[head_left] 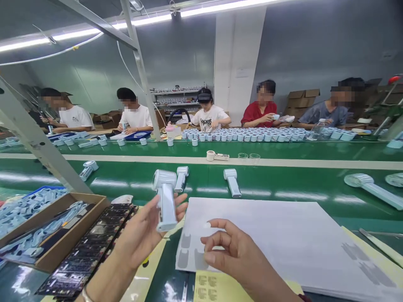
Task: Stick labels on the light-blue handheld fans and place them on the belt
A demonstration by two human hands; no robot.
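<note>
My left hand (141, 230) holds a light-blue handheld fan body (166, 201) upright, its round head at the top. The handle rests between my thumb and fingers. Over the left part of a white sheet stack (267, 239) hovers my right hand (233, 251), fingers loosely curled and thumb apart from the index finger. A small pale spot shows at the index fingertip; whether it is the nail or a sticker is unclear. Grey sticker-like patches (184, 258) lie on the sheet near that hand. Below them sits a yellow sheet with printed labels (208, 287).
A green conveyor belt (201, 184) carries more fan bodies (233, 183). To my left stand a cardboard box (75, 222) of blue parts and rows of dark circuit boards (85, 251). Tweezers (378, 243) lie at the right. Several co-workers sit across, behind many blue cups (245, 135).
</note>
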